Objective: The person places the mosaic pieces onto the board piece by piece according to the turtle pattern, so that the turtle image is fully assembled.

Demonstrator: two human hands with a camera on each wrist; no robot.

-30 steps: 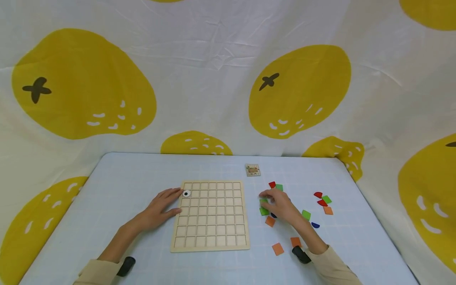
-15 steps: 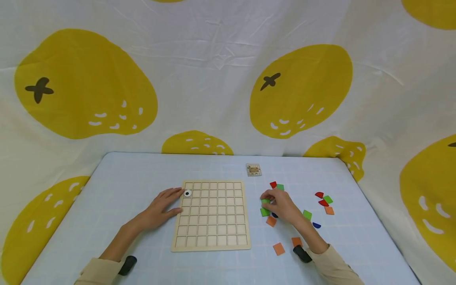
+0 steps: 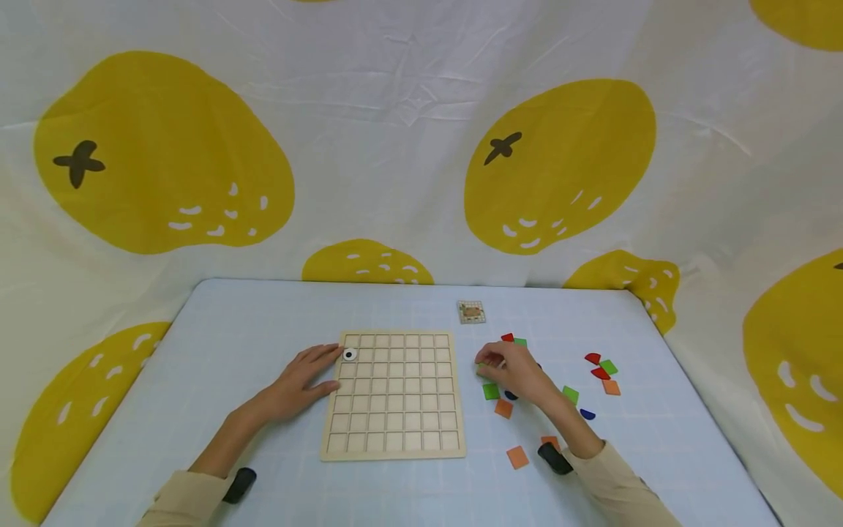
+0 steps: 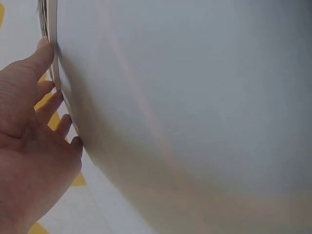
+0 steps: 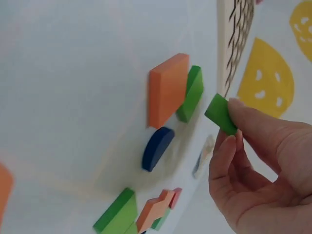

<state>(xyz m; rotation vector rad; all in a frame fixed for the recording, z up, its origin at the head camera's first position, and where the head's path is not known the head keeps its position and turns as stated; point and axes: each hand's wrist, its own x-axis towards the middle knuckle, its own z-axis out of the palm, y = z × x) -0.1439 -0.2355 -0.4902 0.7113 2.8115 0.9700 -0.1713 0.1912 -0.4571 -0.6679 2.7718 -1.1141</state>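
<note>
My left hand (image 3: 296, 384) rests at the left edge of a pale wooden grid board (image 3: 394, 460), fingertips and thumb touching its rim. In the left wrist view the fingers are loosely extended along that edge. A white disc with a black dot (image 3: 350, 354) sits in a cell near the board's upper left corner. Right of the board, my right hand (image 3: 516, 373) pinches a green block (image 5: 221, 114) between thumb and fingers, held above the table. Below it lie another green square (image 3: 491, 391), an orange square (image 3: 503, 408) and a dark blue half-round (image 5: 157, 148).
A small picture card (image 3: 471, 312) lies behind the board to the right. Red pieces (image 3: 600, 373), an orange square (image 3: 611, 388) and a green one (image 3: 609, 366) are scattered farther right. Nearer the front lies one more orange square (image 3: 517, 457). A lemon-patterned cloth hangs behind the table.
My right hand has closed its fingers on the green block, raised it from the table and drawn it slightly left. The left hand stays at the board's edge.
</note>
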